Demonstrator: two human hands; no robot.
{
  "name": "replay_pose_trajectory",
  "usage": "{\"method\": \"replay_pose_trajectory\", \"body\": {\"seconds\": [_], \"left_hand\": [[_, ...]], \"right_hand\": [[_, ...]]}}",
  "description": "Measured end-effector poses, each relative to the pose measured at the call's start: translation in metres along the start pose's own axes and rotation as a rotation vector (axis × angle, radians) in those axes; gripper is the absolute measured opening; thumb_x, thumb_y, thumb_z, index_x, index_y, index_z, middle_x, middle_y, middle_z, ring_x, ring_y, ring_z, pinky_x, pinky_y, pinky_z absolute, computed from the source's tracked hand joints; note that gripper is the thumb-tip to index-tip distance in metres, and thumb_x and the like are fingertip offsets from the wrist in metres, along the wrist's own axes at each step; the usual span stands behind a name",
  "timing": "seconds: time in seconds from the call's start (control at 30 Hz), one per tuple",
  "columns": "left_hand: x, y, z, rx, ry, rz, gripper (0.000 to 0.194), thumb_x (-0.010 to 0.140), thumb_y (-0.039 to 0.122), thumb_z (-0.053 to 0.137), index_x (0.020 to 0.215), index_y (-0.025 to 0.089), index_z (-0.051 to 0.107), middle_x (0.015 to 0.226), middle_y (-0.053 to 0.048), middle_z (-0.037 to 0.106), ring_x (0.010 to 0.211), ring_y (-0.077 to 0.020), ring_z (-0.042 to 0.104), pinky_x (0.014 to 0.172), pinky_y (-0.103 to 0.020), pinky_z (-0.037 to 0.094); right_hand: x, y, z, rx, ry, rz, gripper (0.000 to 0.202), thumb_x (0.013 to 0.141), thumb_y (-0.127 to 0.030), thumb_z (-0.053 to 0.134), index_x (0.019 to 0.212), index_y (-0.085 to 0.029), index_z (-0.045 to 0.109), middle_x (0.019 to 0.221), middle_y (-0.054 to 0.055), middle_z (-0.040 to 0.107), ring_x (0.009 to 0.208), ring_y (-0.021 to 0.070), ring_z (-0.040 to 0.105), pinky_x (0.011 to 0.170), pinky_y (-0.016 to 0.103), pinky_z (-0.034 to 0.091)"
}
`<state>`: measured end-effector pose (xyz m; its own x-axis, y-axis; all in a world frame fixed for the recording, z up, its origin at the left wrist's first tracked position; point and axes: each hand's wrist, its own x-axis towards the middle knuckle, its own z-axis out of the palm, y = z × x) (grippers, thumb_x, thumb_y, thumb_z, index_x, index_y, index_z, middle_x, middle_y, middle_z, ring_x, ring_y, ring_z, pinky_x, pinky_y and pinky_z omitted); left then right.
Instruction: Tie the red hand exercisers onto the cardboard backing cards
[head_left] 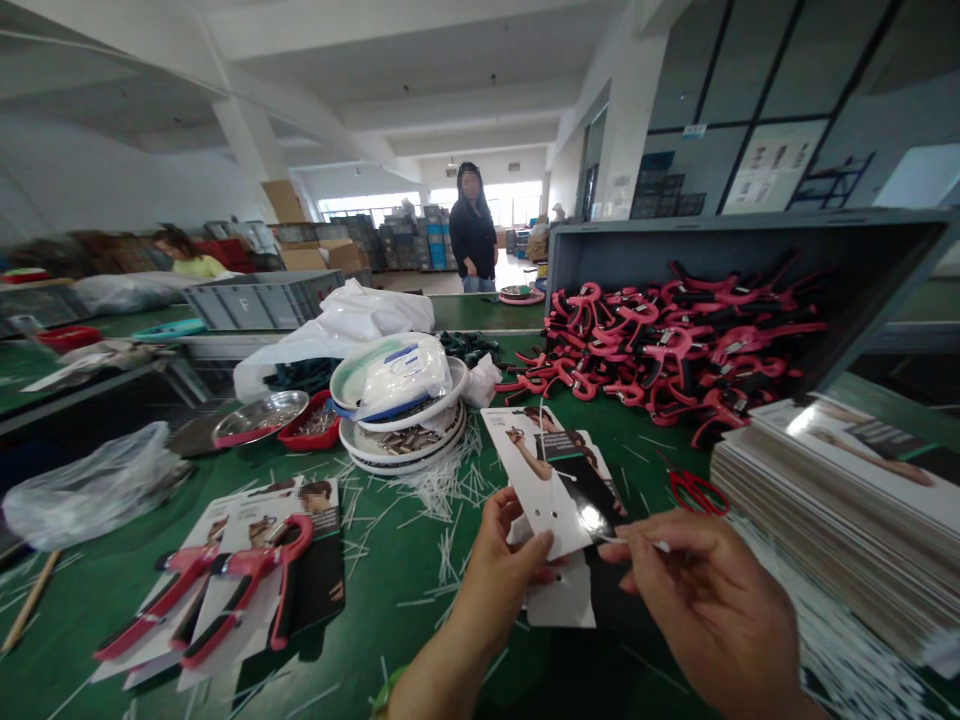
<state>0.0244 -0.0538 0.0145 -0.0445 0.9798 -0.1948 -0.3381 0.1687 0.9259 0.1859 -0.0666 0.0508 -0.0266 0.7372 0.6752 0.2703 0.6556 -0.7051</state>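
My left hand (491, 565) pinches a printed cardboard card (517, 450) by its lower edge, tilted above the green table. A thin white tie (544, 440) passes through the card. In the fingers of my right hand (705, 590) is a thin white plastic tie (609, 540), close to the card's lower right corner. More cards (570, 595) lie underneath. To the left, pink and black hand grip exercisers (247, 580) rest on printed cards (322, 560). Red-handled scissors (697, 493) lie just beyond my right hand.
A grey crate (750, 228) lies tipped, spilling pink hand grips (660, 340). At right stands a tall card stack (810, 520) beside loose white ties (847, 640). Stacked bowls (405, 460), a metal dish (262, 415) and a red tray (311, 428) stand mid-table. Two people are farther back.
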Motion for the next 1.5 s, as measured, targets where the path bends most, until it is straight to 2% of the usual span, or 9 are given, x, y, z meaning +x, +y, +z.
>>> {"method": "replay_pose_trajectory", "body": {"seconds": [0.2, 0.27, 0.37, 0.43, 0.6, 0.9, 1.2, 1.37, 1.5], "left_hand": [[-0.001, 0.002, 0.001, -0.028, 0.011, 0.022, 0.056, 0.066, 0.027, 0.072, 0.113, 0.021, 0.041, 0.125, -0.013, 0.053, 0.073, -0.0159, 0.065, 0.049, -0.019, 0.047], [-0.003, 0.002, 0.000, -0.037, 0.017, 0.014, 0.059, 0.065, 0.027, 0.073, 0.114, 0.022, 0.040, 0.123, -0.012, 0.054, 0.071, -0.0155, 0.066, 0.049, -0.020, 0.048], [-0.005, 0.003, -0.002, -0.101, 0.003, -0.019, 0.062, 0.065, 0.026, 0.074, 0.116, 0.023, 0.038, 0.118, -0.011, 0.057, 0.070, -0.0152, 0.066, 0.052, -0.021, 0.050], [-0.007, 0.004, -0.003, -0.160, -0.016, -0.070, 0.063, 0.066, 0.024, 0.073, 0.117, 0.024, 0.036, 0.110, -0.008, 0.061, 0.068, -0.0144, 0.066, 0.053, -0.020, 0.050], [-0.009, 0.007, -0.007, -0.269, -0.078, -0.209, 0.067, 0.069, 0.021, 0.073, 0.122, 0.026, 0.033, 0.091, -0.003, 0.065, 0.063, -0.0119, 0.065, 0.054, -0.018, 0.051], [-0.004, 0.000, -0.015, -0.323, -0.053, -0.223, 0.030, 0.077, 0.024, 0.070, 0.103, 0.012, 0.060, 0.092, -0.008, 0.070, 0.070, -0.0105, 0.065, 0.055, -0.014, 0.051], [-0.004, -0.001, -0.028, -0.311, -0.059, -0.208, 0.031, 0.071, 0.023, 0.075, 0.099, 0.013, 0.068, 0.088, -0.006, 0.071, 0.067, -0.0089, 0.063, 0.054, -0.013, 0.050], [-0.003, -0.003, -0.029, -0.338, -0.034, -0.170, 0.035, 0.067, 0.027, 0.078, 0.097, 0.012, 0.068, 0.085, -0.006, 0.069, 0.063, -0.0079, 0.060, 0.053, -0.014, 0.049], [-0.001, -0.006, -0.026, -0.354, 0.045, -0.095, 0.040, 0.059, 0.032, 0.083, 0.090, 0.013, 0.066, 0.083, -0.003, 0.068, 0.062, -0.0067, 0.059, 0.054, -0.014, 0.048]], "right_hand": [[-0.005, -0.003, 0.006, 0.037, -0.067, -0.007, 0.013, 0.081, -0.015, 0.058, 0.088, -0.023, 0.052, 0.076, 0.001, 0.068, 0.065, 0.0152, 0.068, 0.051, 0.022, 0.057], [0.001, 0.007, 0.005, 0.044, 0.017, 0.133, 0.009, 0.080, -0.023, 0.061, 0.084, -0.022, 0.053, 0.074, 0.002, 0.069, 0.058, 0.0149, 0.067, 0.046, 0.022, 0.055], [0.012, 0.030, 0.004, 0.098, 0.120, 0.481, 0.023, 0.074, -0.037, 0.067, 0.078, -0.019, 0.053, 0.067, 0.003, 0.069, 0.044, 0.0134, 0.061, 0.036, 0.021, 0.048], [0.016, 0.044, 0.004, 0.171, 0.139, 0.673, 0.032, 0.067, -0.042, 0.072, 0.074, -0.018, 0.052, 0.061, 0.004, 0.068, 0.048, 0.0162, 0.064, 0.034, 0.020, 0.045], [0.014, 0.057, 0.009, 0.325, 0.109, 0.846, 0.040, 0.056, -0.045, 0.077, 0.070, -0.016, 0.054, 0.062, 0.003, 0.066, 0.058, 0.0178, 0.066, 0.031, 0.015, 0.035], [0.007, 0.059, 0.010, 0.300, -0.021, 0.812, 0.044, 0.061, -0.047, 0.075, 0.084, -0.017, 0.053, 0.069, 0.003, 0.067, 0.060, 0.0166, 0.065, 0.034, 0.016, 0.037], [0.018, 0.049, -0.005, 0.072, -0.308, 0.769, 0.047, 0.071, -0.056, 0.060, 0.094, -0.015, 0.061, 0.077, 0.007, 0.069, 0.046, 0.0105, 0.056, 0.031, 0.018, 0.035], [0.015, 0.058, -0.007, -0.010, -0.377, 0.713, 0.046, 0.077, -0.058, 0.052, 0.096, -0.016, 0.061, 0.075, 0.004, 0.067, 0.042, 0.0084, 0.051, 0.032, 0.018, 0.035], [0.009, 0.066, -0.005, -0.154, -0.409, 0.510, 0.032, 0.084, -0.047, 0.049, 0.090, -0.019, 0.063, 0.067, 0.000, 0.063, 0.051, 0.0113, 0.056, 0.047, 0.022, 0.046]]}}
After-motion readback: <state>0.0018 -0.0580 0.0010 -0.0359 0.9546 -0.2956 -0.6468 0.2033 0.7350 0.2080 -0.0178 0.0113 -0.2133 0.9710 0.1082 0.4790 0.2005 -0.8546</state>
